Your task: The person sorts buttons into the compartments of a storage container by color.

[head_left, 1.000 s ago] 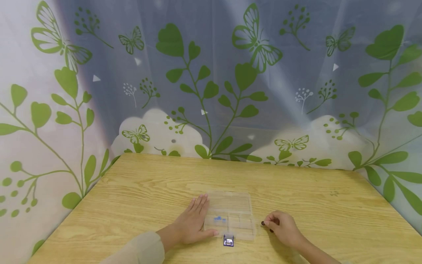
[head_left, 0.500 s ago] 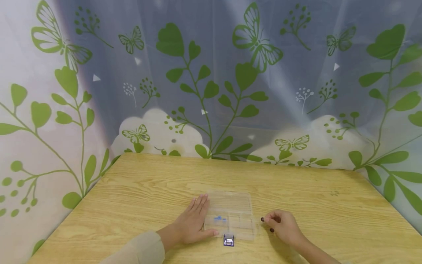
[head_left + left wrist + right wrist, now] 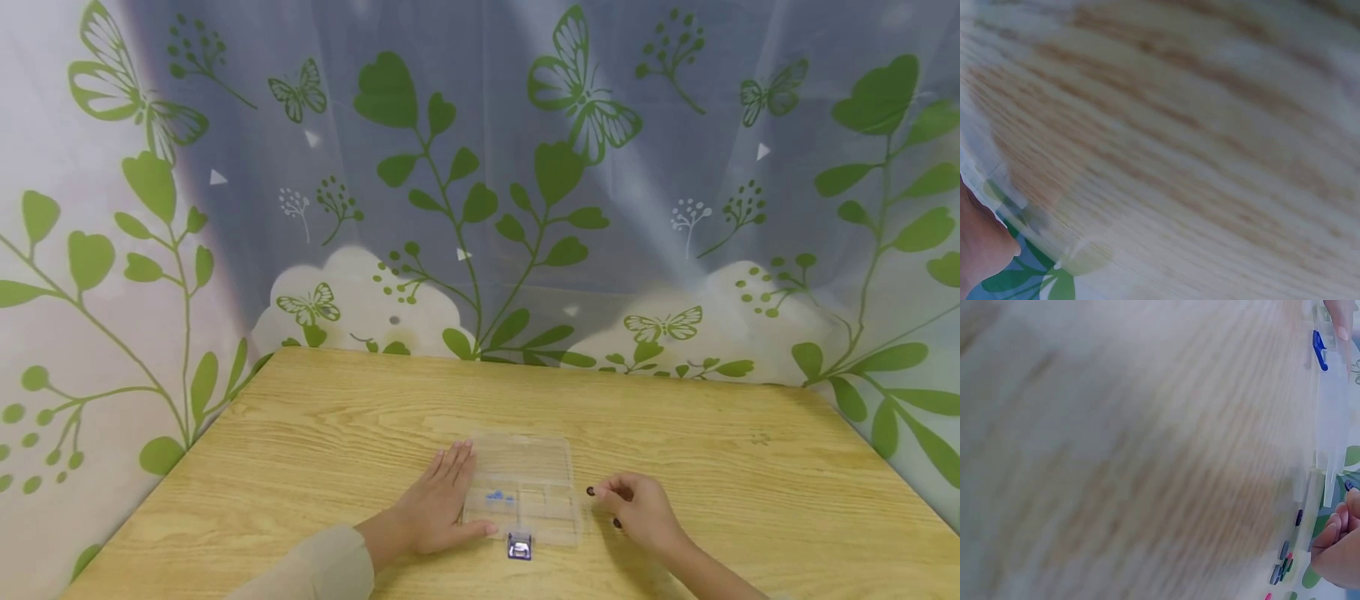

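My right hand (image 3: 645, 512) pinches a small dark round button (image 3: 590, 492) between thumb and fingertips, just right of a clear plastic compartment box (image 3: 547, 529). In the right wrist view that button (image 3: 1349, 485) shows holes in its face. My left hand (image 3: 438, 508) lies with straight fingers along the box's left side, its thumb at the front left corner. Several small blue pieces (image 3: 498, 496) sit in a left compartment. The box's lid (image 3: 521, 461) is laid back away from me. At the front edge hangs a dark blue latch (image 3: 520, 546).
Another dark button (image 3: 617, 523) lies on the wooden table (image 3: 360, 417) under my right hand. The right wrist view shows several more buttons (image 3: 1284, 550) on the table, grey, green and pink. A patterned curtain (image 3: 480, 167) stands behind the table.
My right hand has shifted slightly left and away from me with the pinched button, nearer the box, uncovering more of the button below. My left hand and the box have stayed put.
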Demonstrator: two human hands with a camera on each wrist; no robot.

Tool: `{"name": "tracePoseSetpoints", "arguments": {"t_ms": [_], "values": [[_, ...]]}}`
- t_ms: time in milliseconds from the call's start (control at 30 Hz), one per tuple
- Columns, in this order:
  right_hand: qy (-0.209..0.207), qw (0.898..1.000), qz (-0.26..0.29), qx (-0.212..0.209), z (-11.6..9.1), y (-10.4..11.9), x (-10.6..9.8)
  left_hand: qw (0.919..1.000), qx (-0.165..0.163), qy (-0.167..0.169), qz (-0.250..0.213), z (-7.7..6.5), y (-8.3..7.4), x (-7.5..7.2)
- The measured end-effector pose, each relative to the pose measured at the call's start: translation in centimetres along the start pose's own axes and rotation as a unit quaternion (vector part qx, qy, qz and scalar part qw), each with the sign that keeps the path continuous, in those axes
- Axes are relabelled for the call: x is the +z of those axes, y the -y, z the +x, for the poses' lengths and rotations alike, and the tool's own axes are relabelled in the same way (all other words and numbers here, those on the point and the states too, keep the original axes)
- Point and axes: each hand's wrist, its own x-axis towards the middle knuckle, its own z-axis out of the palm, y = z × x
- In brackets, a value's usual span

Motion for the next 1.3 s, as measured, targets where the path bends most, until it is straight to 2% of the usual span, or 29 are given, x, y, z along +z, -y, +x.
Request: {"name": "tracePoseSetpoints", "arguments": {"t_ms": [1300], "values": [[-0.001,0.999,0.016,-0.030,0.7,3.2,2.9,1.0000,-0.001,-0.001,-0.001,0.1,0.0,0.1]]}}
